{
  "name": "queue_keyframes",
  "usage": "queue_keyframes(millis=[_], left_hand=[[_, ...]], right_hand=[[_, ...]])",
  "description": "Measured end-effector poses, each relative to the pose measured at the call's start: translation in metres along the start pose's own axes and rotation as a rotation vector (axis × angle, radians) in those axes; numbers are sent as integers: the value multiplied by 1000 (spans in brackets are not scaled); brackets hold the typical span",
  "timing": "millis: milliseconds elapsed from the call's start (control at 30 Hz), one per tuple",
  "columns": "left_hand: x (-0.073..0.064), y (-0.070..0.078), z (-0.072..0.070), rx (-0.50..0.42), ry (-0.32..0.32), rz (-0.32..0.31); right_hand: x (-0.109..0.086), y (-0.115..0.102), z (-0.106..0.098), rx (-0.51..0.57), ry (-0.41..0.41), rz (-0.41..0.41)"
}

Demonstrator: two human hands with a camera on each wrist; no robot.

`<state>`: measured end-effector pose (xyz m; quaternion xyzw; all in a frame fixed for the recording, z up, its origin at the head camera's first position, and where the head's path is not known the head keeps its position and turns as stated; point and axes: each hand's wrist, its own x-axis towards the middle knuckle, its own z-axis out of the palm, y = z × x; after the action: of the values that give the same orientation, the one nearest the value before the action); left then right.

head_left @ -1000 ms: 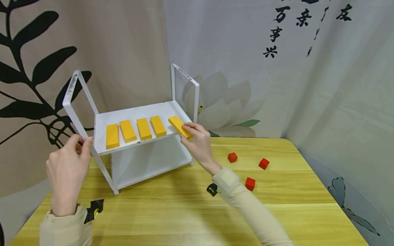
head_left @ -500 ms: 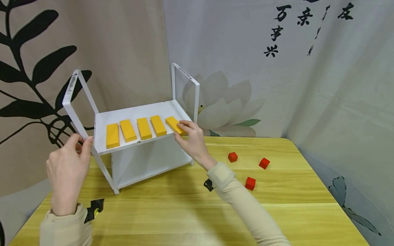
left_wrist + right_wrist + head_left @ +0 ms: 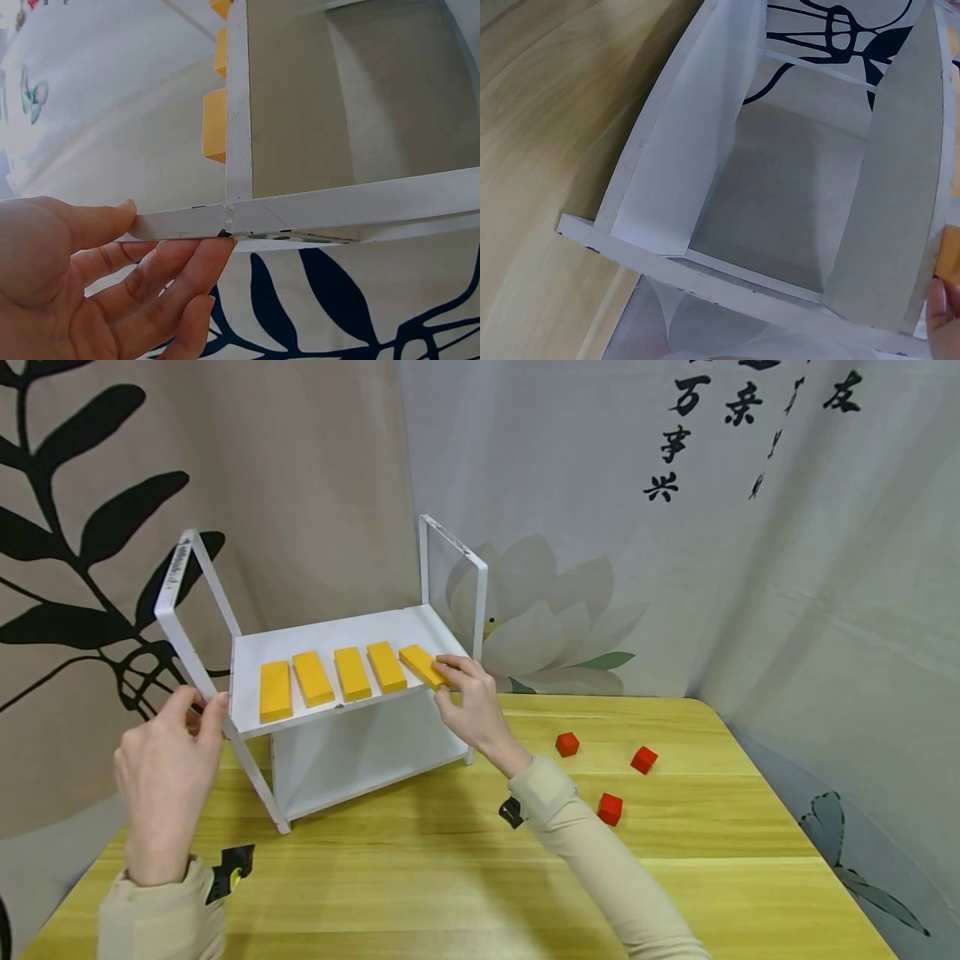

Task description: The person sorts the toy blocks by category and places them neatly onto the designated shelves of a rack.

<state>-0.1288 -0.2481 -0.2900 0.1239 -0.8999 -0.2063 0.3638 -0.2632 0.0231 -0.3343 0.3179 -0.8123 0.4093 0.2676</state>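
A white two-tier rack (image 3: 322, 639) stands on the table. Its left front post (image 3: 300, 214) is pinched between the thumb and fingers of my left hand (image 3: 168, 777), which shows large in the left wrist view (image 3: 112, 277). Several yellow rectangular blocks (image 3: 313, 679) lie in a row on the upper shelf, long sides roughly front to back. At the row's right end my right hand (image 3: 476, 706) holds another yellow block (image 3: 418, 663) by its near end, angled compared with the others. The right wrist view catches only part of this block (image 3: 949, 251) and of the fingers.
Three red cubes (image 3: 610, 808) lie apart on the wooden table (image 3: 360, 885), right of the rack. The rack's lower shelf (image 3: 360, 768) is bare where visible. Tall white end frames (image 3: 480, 610) rise at both sides. Printed curtains (image 3: 315, 485) hang behind.
My right hand has moved a short way left with the yellow block, bringing it closer to the row on the upper shelf. The left hand has kept its place on the post.
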Motion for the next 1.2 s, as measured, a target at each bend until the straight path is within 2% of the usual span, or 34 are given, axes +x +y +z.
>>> queue_keyframes(millis=[567, 800, 1000, 1200], left_hand=[[-1, 0, 0, 4, -8, -15], [-1, 0, 0, 8, -10, -17], [-1, 0, 1, 5, -6, -12], [0, 0, 1, -1, 7, 3]], right_hand=[[6, -4, 7, -83, 10, 5], [4, 0, 6, -47, 21, -13], [-3, 6, 0, -3, 62, -71], [-11, 14, -9, -25, 102, -145]])
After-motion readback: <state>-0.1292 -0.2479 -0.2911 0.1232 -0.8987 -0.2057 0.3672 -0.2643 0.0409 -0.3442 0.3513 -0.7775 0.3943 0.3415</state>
